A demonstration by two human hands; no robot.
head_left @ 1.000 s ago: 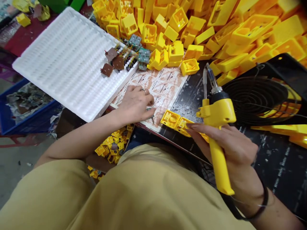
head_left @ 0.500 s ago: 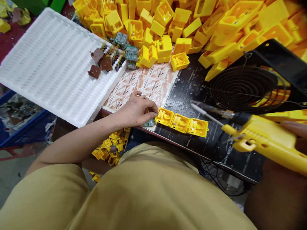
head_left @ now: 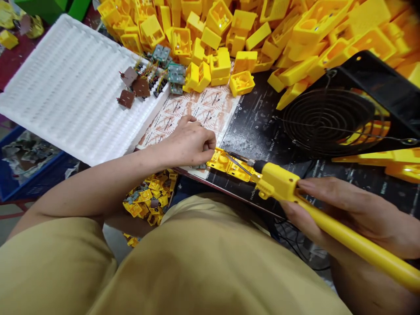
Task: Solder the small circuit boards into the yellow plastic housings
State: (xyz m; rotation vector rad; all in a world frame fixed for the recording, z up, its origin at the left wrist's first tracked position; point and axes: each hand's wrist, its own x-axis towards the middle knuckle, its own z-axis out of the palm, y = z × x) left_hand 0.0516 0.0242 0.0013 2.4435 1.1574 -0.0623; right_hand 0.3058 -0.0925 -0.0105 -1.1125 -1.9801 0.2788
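My right hand (head_left: 361, 214) is wrapped round a yellow soldering iron (head_left: 278, 181), thumb and fingers on its handle. The iron's dark tip and a thin feed tube reach left over a row of small yellow plastic cases (head_left: 219, 160) at the bench's front edge; whether the tip touches them I cannot tell. My left hand (head_left: 195, 141) rests at the row's left end, fingers curled and thumb against the index finger. Anything in that pinch is hidden. Under its wrist a bit of green circuit board (head_left: 199, 166) shows.
A white foam tray (head_left: 65, 83) on the left carries brown squares (head_left: 141, 87) and wired boards. Yellow housings (head_left: 219, 63) are heaped at the back. A black fan (head_left: 323, 120) stands on the right. Below left are a blue crate (head_left: 49, 175) and more yellow parts (head_left: 149, 197).
My right hand has brought the soldering iron left, from beside the fan to above the yellow cases. My left hand has barely moved, its fingers slightly more curled.
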